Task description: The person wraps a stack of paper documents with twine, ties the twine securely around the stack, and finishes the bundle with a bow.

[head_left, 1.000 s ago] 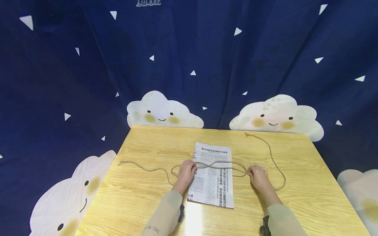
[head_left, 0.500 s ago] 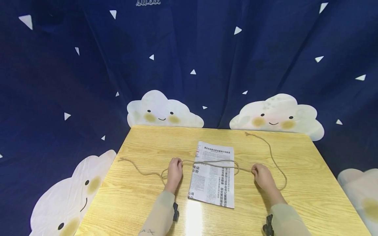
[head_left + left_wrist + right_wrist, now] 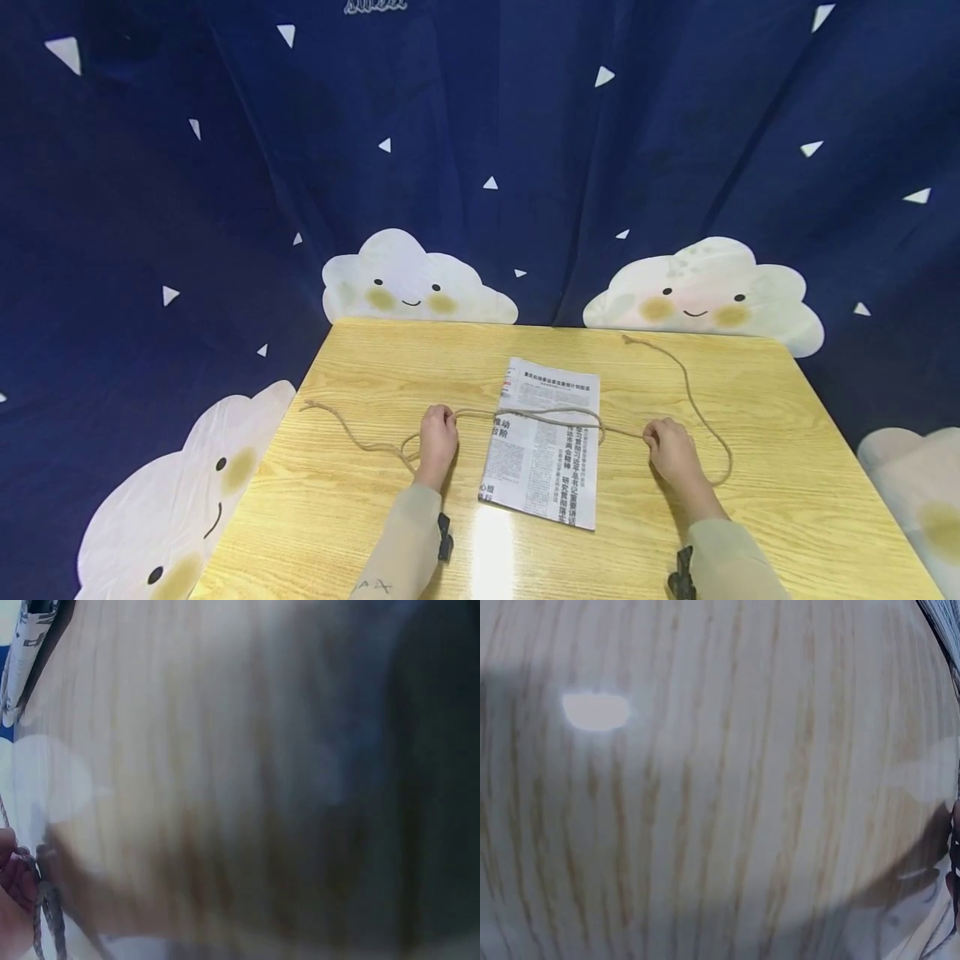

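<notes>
Drawn wider apart than a second ago, left hand (image 3: 437, 439) and right hand (image 3: 671, 454) pinch the rope (image 3: 622, 432) in their fingers, stretched across the newspaper (image 3: 536, 467) between them, whose long axis points towards the worktop (image 3: 780, 467)'s far edge.

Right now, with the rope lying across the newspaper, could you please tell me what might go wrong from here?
The left hand and right hand grip the rope on either side of the newspaper, and neither holds it down, so an uneven pull might drag it askew. The loose loop beside the left hand could also snag or tangle if that side moves.
</notes>
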Motion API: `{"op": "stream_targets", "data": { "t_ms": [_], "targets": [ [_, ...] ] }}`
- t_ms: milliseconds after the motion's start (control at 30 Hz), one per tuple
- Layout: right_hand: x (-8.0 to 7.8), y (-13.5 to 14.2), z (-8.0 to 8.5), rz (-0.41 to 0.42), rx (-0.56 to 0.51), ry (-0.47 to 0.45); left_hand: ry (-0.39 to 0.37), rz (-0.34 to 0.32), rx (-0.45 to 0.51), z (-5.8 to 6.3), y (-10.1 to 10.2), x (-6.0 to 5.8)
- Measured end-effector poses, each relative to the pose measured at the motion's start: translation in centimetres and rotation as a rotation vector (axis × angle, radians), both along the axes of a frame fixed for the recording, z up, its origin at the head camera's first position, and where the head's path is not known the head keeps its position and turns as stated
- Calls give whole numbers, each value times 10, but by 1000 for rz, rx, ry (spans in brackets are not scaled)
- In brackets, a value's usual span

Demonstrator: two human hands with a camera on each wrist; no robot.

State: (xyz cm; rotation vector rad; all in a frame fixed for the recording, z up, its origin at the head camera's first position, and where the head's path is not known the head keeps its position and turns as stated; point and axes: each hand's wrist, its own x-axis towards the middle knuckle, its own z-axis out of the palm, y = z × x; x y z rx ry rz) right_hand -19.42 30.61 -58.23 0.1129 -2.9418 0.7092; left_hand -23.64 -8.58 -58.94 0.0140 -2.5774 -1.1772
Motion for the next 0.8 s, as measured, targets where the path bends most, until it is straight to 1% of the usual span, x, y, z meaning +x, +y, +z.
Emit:
{"op": "stream_targets", "data": {
  "t_ms": [67, 167, 233, 300, 400, 500, 567, 633, 700, 800],
  "targets": [
    [0, 0, 0, -4, 3, 5, 36, -7, -17, -1, 2, 0],
    [-1, -3, 1, 2, -3, 37, 95, -32, -60, -3, 7, 0],
    [-2, -7, 1, 14, -15, 68, 114, -71, -94, -3, 13, 1],
    [-4, -11, 1, 38, -30, 88, 119, -124, -117, -2, 19, 1],
    [-6, -19, 1, 63, -31, 98, 83, -203, -164, 0, 30, 2],
    [-7, -25, 0, 70, -10, 92, 26, -252, -221, 1, 40, 2],
    [-7, -28, -1, 66, 7, 94, 0, -263, -262, 2, 46, 2],
    [-8, -31, -1, 61, 16, 87, -10, -262, -285, 3, 49, 1],
    [-8, -32, -1, 51, 23, 82, -2, -261, -304, 4, 51, 1],
    [-8, -34, -1, 49, 20, 91, 12, -258, -302, 6, 51, 0]
  ]
}}
